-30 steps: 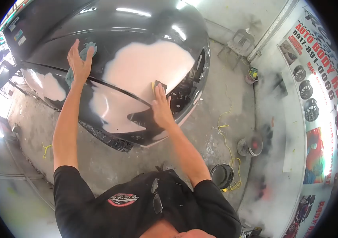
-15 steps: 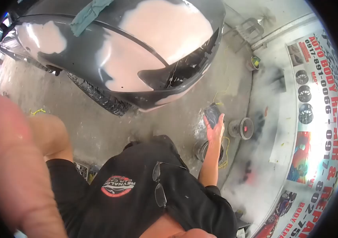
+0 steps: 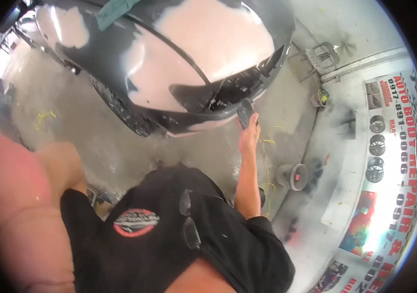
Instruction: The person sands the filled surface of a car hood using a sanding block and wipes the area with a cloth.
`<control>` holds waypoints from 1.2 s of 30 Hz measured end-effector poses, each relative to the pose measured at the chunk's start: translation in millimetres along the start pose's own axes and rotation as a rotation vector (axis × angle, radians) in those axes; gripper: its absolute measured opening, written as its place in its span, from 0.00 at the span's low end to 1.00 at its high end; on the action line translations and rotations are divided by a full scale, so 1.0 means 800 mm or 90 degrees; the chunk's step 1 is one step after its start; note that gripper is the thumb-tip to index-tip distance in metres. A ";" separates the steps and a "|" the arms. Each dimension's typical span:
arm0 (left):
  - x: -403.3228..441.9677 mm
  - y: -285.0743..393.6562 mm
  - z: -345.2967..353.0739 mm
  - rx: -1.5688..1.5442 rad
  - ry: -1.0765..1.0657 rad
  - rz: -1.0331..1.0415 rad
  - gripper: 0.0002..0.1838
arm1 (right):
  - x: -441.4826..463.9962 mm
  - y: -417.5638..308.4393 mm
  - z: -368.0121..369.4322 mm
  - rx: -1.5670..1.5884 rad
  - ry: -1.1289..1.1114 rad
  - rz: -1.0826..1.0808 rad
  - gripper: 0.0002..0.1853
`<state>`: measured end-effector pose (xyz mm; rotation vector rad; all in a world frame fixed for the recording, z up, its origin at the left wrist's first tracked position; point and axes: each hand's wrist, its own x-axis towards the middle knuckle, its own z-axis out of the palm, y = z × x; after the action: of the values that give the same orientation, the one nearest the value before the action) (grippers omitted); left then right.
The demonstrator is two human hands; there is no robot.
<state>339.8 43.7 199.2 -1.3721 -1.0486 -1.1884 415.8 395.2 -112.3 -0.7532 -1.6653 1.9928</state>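
In my right hand (image 3: 250, 134) is a dark, flat sanding block (image 3: 244, 115), raised near the front corner of a car. The fingers close round its lower end; I cannot make out whether it touches the bumper (image 3: 203, 124). The dark car hood (image 3: 218, 39) and fender (image 3: 145, 80) carry pale pink patches, and the headlight opening (image 3: 228, 90) gapes without a lamp. At the left, my left hand (image 3: 18, 210) looms huge and blurred close to the camera; only a finger-like part shows, so its grip is hidden.
A teal cloth (image 3: 115, 12) lies on the car. A bucket (image 3: 291, 177) stands by the wall at right, with a smaller container (image 3: 320, 97) farther back. Near them is a chair (image 3: 322, 56). A yellow cord (image 3: 267, 171) trails along the floor. A printed banner (image 3: 389, 136) covers the right wall.
My right hand has carried the sanding block up and left, from above the floor near the buckets to the car's front corner. The view has shifted slightly. My left hand stays close to the camera.
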 end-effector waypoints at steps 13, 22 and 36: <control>-0.055 -0.095 0.014 0.330 -0.111 -0.427 0.17 | 0.076 -0.060 0.136 -0.408 -0.087 -0.639 0.31; -0.139 -0.041 0.012 -0.235 -0.418 -0.708 0.22 | 0.096 -0.023 0.183 -0.674 -0.186 -0.629 0.44; -0.156 0.009 0.040 -0.657 -0.564 -0.624 0.15 | 0.110 -0.026 0.175 -0.627 -0.178 -0.635 0.36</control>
<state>333.0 74.1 73.7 -2.4286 -2.0129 -2.0672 257.2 350.5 -84.8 0.1697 -2.4802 0.5534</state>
